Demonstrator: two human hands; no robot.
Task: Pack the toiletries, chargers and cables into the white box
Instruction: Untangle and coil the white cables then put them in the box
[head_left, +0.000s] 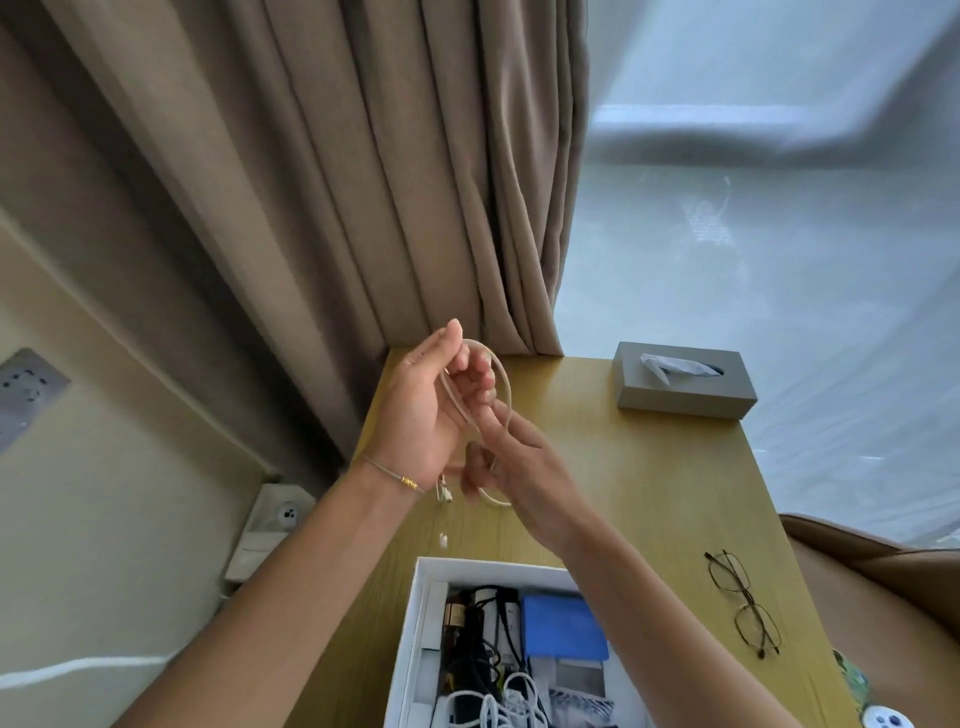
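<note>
Cable (501, 374) at frame centre looks light and limp, so holding the gathered loops is best. Left hand (436, 410) curls round the coil; right hand (519, 457) pinches its lower loop, above the box (410, 623).

A wooden desk (649, 467) with a yellowish top stood in front of me, pushed up against the window (769, 208), whose frosted-looking glass let in pale, bluish daylight. Heavy taupe curtains (363, 182) hung in folds down to the desk's far left corner. To my left ran a beige wall (104, 415) with a grey socket plate (26, 395) and a white outlet (275, 525) lower down. At my right was the brown arm of a padded chair (883, 566).
</note>
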